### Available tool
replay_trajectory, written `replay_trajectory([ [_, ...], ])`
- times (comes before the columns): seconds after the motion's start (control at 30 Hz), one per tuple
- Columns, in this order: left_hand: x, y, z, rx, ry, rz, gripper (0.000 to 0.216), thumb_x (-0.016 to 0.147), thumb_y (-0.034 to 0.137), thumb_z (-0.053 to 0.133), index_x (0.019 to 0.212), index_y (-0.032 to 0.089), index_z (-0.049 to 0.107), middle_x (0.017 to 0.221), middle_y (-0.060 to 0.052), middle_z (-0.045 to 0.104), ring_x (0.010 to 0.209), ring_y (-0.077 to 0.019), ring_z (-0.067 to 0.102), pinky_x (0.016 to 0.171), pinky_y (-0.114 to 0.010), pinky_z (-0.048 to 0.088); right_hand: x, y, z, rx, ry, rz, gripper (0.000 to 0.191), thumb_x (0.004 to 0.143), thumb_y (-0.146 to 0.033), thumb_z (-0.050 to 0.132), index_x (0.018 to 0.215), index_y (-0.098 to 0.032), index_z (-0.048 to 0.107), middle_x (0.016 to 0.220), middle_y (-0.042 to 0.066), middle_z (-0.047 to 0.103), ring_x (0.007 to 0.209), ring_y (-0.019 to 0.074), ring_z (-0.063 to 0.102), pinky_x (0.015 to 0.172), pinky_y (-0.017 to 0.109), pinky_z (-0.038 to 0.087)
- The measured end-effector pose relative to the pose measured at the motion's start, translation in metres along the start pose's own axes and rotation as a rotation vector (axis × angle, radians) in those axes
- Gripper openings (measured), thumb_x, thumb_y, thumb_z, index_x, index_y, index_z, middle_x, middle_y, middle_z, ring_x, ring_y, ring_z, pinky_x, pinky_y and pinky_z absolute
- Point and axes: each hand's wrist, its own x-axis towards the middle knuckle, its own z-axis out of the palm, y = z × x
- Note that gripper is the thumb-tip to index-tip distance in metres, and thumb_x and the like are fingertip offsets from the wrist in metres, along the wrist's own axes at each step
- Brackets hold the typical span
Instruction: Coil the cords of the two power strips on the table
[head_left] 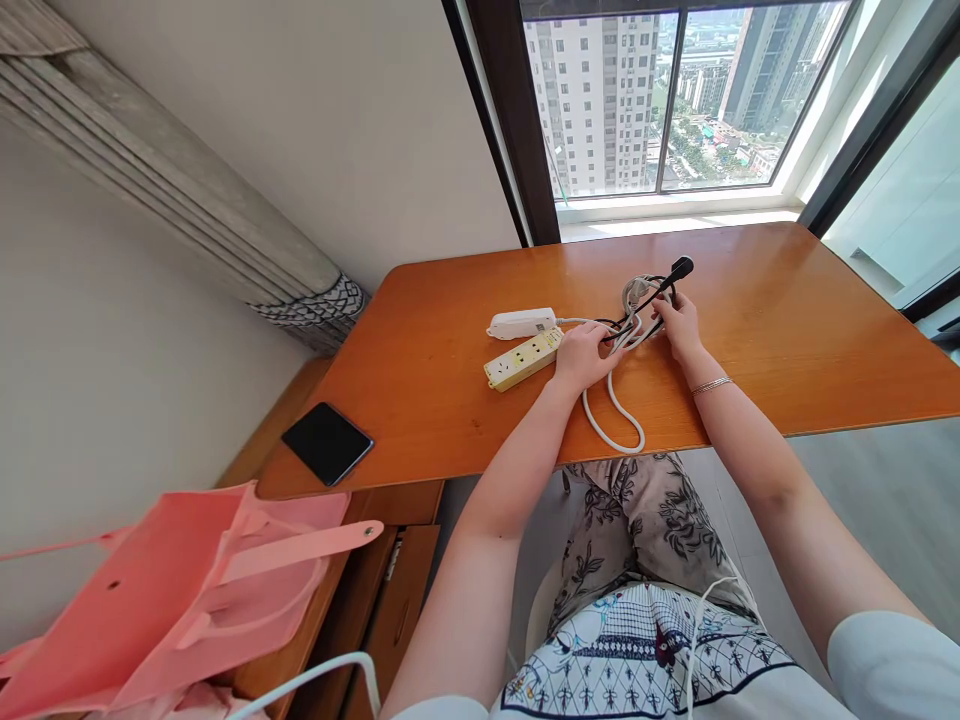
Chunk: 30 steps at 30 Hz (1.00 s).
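Observation:
A tangle of white power cord (615, 425) and black cable (651, 298) lies between my hands on the wooden table. My left hand (586, 355) is closed around part of the bundle, right beside a yellowed power strip (525, 360). Just behind that strip is a white power strip (521, 322), its cord running into the tangle. My right hand (681, 325) pinches the bundle on its right side. Above the right fingers a black plug (681, 267) sticks up at the end of the black cable. One white loop droops to the table's front edge.
A black tablet (328, 443) lies at the table's (787, 330) left front corner. Below it, a pink bag (187, 590) stands by wooden drawers (401, 600). A window (667, 110) is beyond the far edge, with a gathered curtain (187, 190) at left.

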Motion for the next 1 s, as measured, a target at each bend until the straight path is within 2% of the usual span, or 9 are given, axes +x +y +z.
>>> replay_trajectory([
  [0.1, -0.002, 0.005, 0.002, 0.005, -0.038, 0.031, 0.029, 0.082, 0.036, 0.075, 0.106, 0.020, 0.072, 0.111, -0.011, 0.075, 0.108, -0.0306, 0.068, 0.097, -0.043, 0.053, 0.003, 0.002, -0.001, 0.064, 0.045, 0.068, 0.014, 0.068, -0.011, 0.068, 0.074, -0.020, 0.059, 0.067, -0.010, 0.060, 0.064, 0.0065, 0.057, 0.057, 0.016, 0.045],
  [0.2, -0.003, 0.007, 0.004, -0.014, -0.075, 0.042, 0.024, 0.083, 0.032, 0.073, 0.104, 0.019, 0.072, 0.107, -0.011, 0.077, 0.106, -0.0303, 0.069, 0.098, -0.044, 0.053, 0.002, 0.000, 0.000, 0.187, 0.048, 0.158, 0.022, 0.067, -0.010, 0.067, 0.083, -0.022, 0.059, 0.083, -0.008, 0.069, 0.073, 0.0078, 0.064, 0.059, 0.017, 0.049],
  [0.27, -0.003, 0.005, 0.006, -0.105, -0.063, 0.038, 0.020, 0.088, 0.033, 0.067, 0.103, 0.019, 0.072, 0.105, -0.009, 0.077, 0.103, -0.0275, 0.070, 0.096, -0.042, 0.054, 0.000, -0.002, 0.002, 0.277, 0.016, 0.200, 0.028, 0.067, -0.011, 0.066, 0.090, -0.024, 0.059, 0.093, -0.007, 0.074, 0.080, 0.0098, 0.070, 0.062, 0.019, 0.053],
  [0.33, -0.002, 0.000, 0.010, -0.243, 0.014, 0.007, 0.022, 0.094, 0.035, 0.060, 0.108, 0.020, 0.069, 0.110, -0.009, 0.076, 0.101, -0.0241, 0.071, 0.095, -0.040, 0.055, -0.002, -0.004, 0.003, 0.335, -0.043, 0.214, 0.030, 0.067, -0.011, 0.065, 0.092, -0.025, 0.059, 0.094, -0.006, 0.076, 0.085, 0.0122, 0.073, 0.066, 0.021, 0.057],
  [0.4, 0.001, -0.008, 0.014, -0.372, 0.143, -0.042, 0.027, 0.097, 0.035, 0.055, 0.117, 0.019, 0.065, 0.118, -0.011, 0.074, 0.102, -0.0227, 0.071, 0.096, -0.039, 0.056, -0.004, -0.006, 0.004, 0.358, -0.120, 0.198, 0.030, 0.066, -0.011, 0.064, 0.092, -0.025, 0.060, 0.092, -0.005, 0.078, 0.088, 0.0145, 0.076, 0.074, 0.025, 0.060],
  [0.53, 0.007, -0.025, 0.023, -0.546, 0.347, -0.114, 0.039, 0.099, 0.043, 0.053, 0.132, 0.022, 0.056, 0.134, -0.015, 0.067, 0.114, -0.0243, 0.069, 0.100, -0.042, 0.056, -0.007, -0.007, 0.002, 0.354, -0.264, 0.126, 0.031, 0.063, -0.011, 0.067, 0.091, -0.025, 0.062, 0.090, -0.004, 0.079, 0.096, 0.0184, 0.077, 0.092, 0.034, 0.063],
  [0.67, 0.011, -0.037, 0.028, -0.648, 0.398, -0.147, 0.055, 0.097, 0.053, 0.057, 0.144, 0.026, 0.047, 0.142, -0.016, 0.061, 0.126, -0.0275, 0.064, 0.105, -0.045, 0.054, -0.013, -0.011, 0.003, 0.358, -0.379, 0.122, 0.025, 0.064, -0.017, 0.072, 0.086, -0.024, 0.063, 0.086, -0.001, 0.080, 0.094, 0.0237, 0.077, 0.098, 0.046, 0.062],
  [0.87, 0.011, -0.033, 0.029, -0.708, 0.340, -0.076, 0.071, 0.093, 0.065, 0.058, 0.153, 0.031, 0.038, 0.153, -0.015, 0.053, 0.139, -0.0309, 0.056, 0.111, -0.048, 0.049, -0.025, -0.016, 0.007, 0.372, -0.516, 0.076, 0.027, 0.064, -0.027, 0.085, 0.083, -0.024, 0.067, 0.086, 0.000, 0.080, 0.097, 0.0262, 0.078, 0.103, 0.050, 0.059],
  [1.0, 0.008, -0.026, 0.029, -0.685, 0.459, -0.077, 0.071, 0.093, 0.064, 0.060, 0.150, 0.032, 0.034, 0.157, -0.017, 0.043, 0.143, -0.0303, 0.051, 0.113, -0.047, 0.047, -0.028, -0.012, 0.012, 0.358, -0.513, 0.054, 0.038, 0.058, -0.043, 0.094, 0.081, -0.023, 0.071, 0.087, 0.001, 0.080, 0.094, 0.0244, 0.077, 0.104, 0.048, 0.060],
])
